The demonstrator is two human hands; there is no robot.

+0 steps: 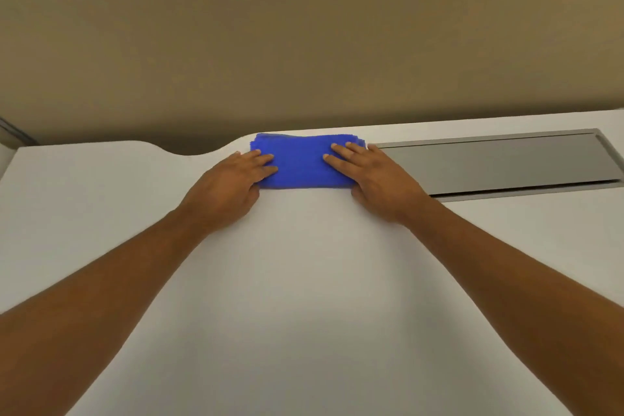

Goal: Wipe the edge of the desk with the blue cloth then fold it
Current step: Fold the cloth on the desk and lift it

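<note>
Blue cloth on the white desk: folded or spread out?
Folded. The blue terry cloth forms a compact rectangle, layered edges visible along its far side, under both hands.

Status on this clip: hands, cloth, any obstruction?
Left hand and right hand flat, pressing the cloth ends. Blue cloth folded, lying at the desk's far edge. Nothing obstructing.

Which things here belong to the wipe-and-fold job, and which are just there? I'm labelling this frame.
Part of the job:
- blue cloth, folded, near the far edge
- desk
- left hand and right hand, both flat on the cloth

Just there:
- grey cable-tray lid set in the desk
- beige partition panel behind
</note>
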